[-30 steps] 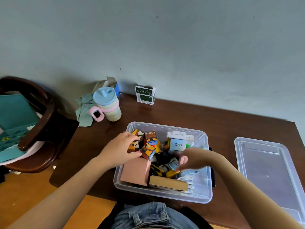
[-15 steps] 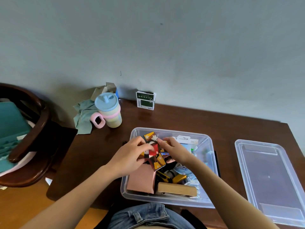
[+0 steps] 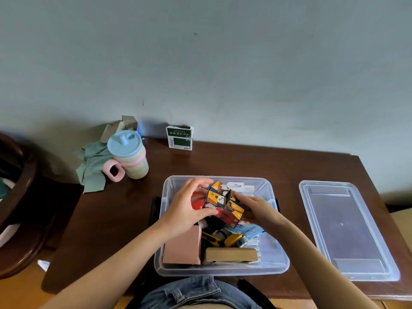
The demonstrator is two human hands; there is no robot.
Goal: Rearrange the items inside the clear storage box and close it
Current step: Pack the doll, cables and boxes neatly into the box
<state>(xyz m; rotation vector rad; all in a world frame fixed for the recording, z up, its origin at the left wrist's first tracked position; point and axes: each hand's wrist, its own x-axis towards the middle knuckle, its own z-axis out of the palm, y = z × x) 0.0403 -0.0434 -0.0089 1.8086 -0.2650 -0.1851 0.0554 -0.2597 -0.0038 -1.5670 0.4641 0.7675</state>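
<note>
Her left hand (image 3: 187,208) and right hand (image 3: 256,208) both gripped the folding picture cube (image 3: 223,204) above the clear storage box (image 3: 276,262). Rearranging was underway, I judged; next, nestle it flat, then fetch the lid (image 3: 343,228) lying to the right.

Orange-and-red cartoon-print puzzle cube (image 3: 223,202), pink box (image 3: 182,246), tan box (image 3: 230,255), blue-lidded cup (image 3: 129,153), perhaps yellow toy (image 3: 225,239)

Bare table (image 3: 223,161) lies behind the box (image 3: 276,267); cup (image 3: 131,156) and lid (image 3: 347,230) flank it.
</note>
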